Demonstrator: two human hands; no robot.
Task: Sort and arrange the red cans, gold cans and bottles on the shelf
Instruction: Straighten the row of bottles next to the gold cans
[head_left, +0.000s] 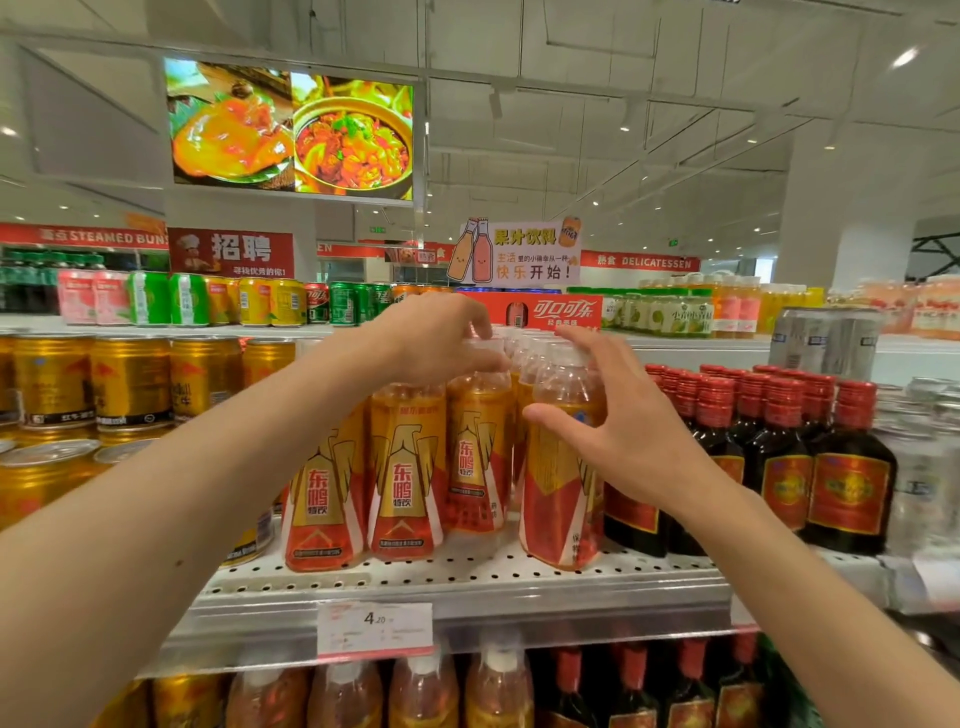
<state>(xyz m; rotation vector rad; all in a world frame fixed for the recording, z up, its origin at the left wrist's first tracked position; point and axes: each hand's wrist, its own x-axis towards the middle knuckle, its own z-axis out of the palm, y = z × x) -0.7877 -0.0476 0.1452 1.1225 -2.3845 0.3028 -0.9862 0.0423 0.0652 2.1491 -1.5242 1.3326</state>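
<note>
Reaching into the orange energy-drink bottles (408, 467) mid-shelf (467, 587), the left hand (441, 338) curls its grip over a far bottle's cap while the right hand (613, 415), fingers spread, touches the near right bottle (558, 499). Best to steady neighbours, labels forward.

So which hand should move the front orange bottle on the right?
Probably the right hand: its thumb and fingers already curve beside that clear plastic bottle of orange drink. The left hand is busy on bottle caps further back.
</note>
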